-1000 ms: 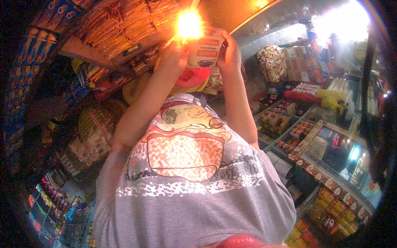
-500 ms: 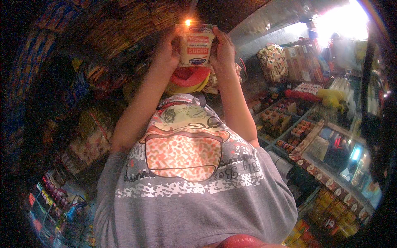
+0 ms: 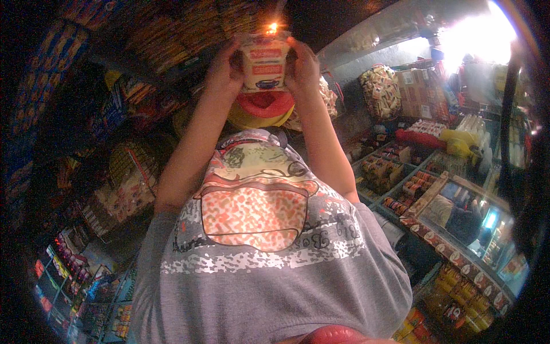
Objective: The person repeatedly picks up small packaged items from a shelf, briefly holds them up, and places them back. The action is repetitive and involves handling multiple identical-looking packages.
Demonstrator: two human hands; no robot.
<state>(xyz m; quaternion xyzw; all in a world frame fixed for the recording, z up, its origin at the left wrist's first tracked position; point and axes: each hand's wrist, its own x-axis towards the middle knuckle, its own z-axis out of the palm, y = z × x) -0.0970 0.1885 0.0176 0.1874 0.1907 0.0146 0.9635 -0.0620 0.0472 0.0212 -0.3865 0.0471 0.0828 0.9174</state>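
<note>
Both of my arms reach up and away from my chest, holding a white packet of sugar [image 3: 265, 62] with red and blue print. My left hand [image 3: 227, 67] is closed round the packet's left side. On its right side, my right hand [image 3: 303, 64] grips the other edge. The packet stands upright between them, its printed front toward me. Just beneath it shows a round red thing [image 3: 269, 106] over a yellow rim; the packet and my shirt hide part of these.
A divided shelf with small jars [image 3: 417, 182] and a glass-topped case [image 3: 467, 212] stand at the right. Behind are a cardboard box [image 3: 423, 92] and a full clear bag [image 3: 380, 92]. Stacked packs [image 3: 48, 74] line the left; a small bright light [image 3: 272, 27] glows above the packet.
The packet and both hands have shifted slightly left in the view. The grip on both sides is the same.
</note>
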